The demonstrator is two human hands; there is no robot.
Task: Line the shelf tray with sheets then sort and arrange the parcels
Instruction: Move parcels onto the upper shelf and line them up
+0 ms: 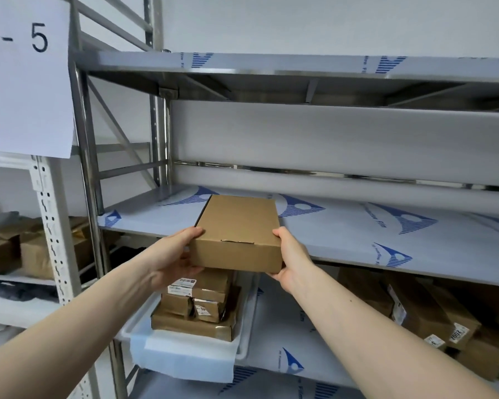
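With both hands, left hand and right hand, clamping the cardboard box, slide it level onto the shelf.

Single head view, facing forward, close to shelf.

Parcels in tray (lower shelf).

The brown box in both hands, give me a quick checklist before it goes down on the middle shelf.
1. Left hand holds the brown box: ok.
2. Right hand holds its other side: ok.
3. Box flap closed: ok.
4. Middle shelf bare behind the box: ok.
5. Box fully over the shelf: not ok, near end overhangs the edge.
6. White tray below holds stacked parcels; clearance under the box: cannot tell.
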